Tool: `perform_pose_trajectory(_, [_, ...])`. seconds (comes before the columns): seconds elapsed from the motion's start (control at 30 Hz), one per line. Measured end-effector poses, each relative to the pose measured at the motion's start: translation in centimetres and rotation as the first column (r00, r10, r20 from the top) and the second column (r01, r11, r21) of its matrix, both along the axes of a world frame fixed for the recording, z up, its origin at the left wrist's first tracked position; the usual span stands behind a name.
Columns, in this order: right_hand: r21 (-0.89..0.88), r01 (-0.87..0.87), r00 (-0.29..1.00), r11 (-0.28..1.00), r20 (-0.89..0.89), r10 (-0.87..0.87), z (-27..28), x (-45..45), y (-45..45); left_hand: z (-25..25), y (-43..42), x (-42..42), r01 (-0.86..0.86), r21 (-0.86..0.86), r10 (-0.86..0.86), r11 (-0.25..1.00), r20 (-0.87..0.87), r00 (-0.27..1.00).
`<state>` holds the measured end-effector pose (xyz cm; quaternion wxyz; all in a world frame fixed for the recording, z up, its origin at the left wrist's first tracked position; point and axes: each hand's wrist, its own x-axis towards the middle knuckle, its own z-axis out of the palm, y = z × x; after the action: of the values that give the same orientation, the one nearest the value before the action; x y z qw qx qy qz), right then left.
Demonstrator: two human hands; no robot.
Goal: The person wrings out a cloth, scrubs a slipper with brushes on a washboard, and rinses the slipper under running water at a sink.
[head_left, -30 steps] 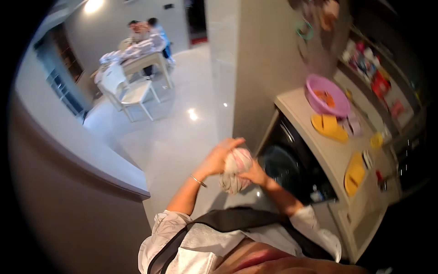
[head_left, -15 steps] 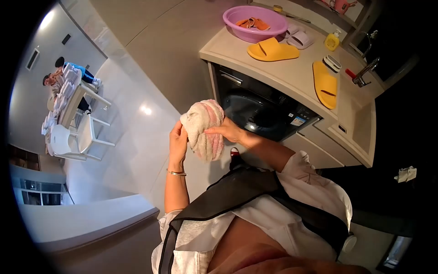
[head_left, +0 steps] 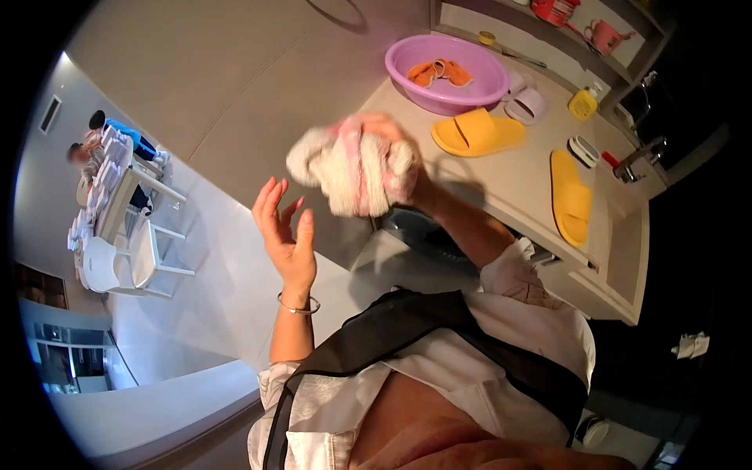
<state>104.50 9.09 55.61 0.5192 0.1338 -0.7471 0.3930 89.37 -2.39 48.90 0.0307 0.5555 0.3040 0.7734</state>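
Note:
A bunched white towel (head_left: 352, 176) with pink stripes is held up in front of the counter. My right hand (head_left: 417, 176) grips it from the right and behind; the towel hides part of the fingers. To the left of the towel, my left hand (head_left: 288, 239) is raised with its fingers apart, touching nothing. A silver bangle (head_left: 300, 304) circles my left wrist.
The counter (head_left: 470, 176) bears a purple basin (head_left: 399, 78) with an orange cloth (head_left: 439, 72), yellow slippers (head_left: 478, 133), pale slippers (head_left: 525, 106), a brush (head_left: 583, 151) and a yellow soap bottle (head_left: 583, 103). A faucet (head_left: 638, 163) stands by the sink. At far left, people sit at a table.
The towel has moved up toward the counter in my right hand. My left hand has let go of it and opened. The camera view has shifted slightly.

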Motion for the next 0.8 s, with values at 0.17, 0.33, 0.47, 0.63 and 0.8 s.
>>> perform_pose_trajectory(0.17, [0.489,0.759,0.616,0.429,-0.326,-0.718,2.8,1.1,11.7,-4.0,2.4,-3.5,0.006,-0.236,0.037,0.972,0.178,0.983])
perform_pose_trajectory(0.33, [0.709,0.700,-0.108,0.084,0.221,-0.969,-5.3,1.0,19.2,-7.6,0.5,-7.9,-0.017,-0.434,0.149,0.901,0.272,0.951])
perform_pose_trajectory(0.47, [0.588,0.800,0.013,0.120,0.183,-0.983,-7.1,-0.9,20.8,-8.4,0.8,-9.0,-0.045,-0.469,0.215,0.882,0.314,0.925])
perform_pose_trajectory(0.63, [0.704,0.705,0.266,0.084,-0.153,-0.952,-10.9,0.3,24.7,-7.0,-0.3,-8.5,-0.009,-0.443,0.151,0.896,0.287,0.946])
perform_pose_trajectory(0.8, [0.440,0.863,0.196,0.251,0.167,-0.966,-8.9,-0.8,16.8,-7.2,-5.1,-11.6,0.027,-0.428,0.074,0.904,0.217,0.973])
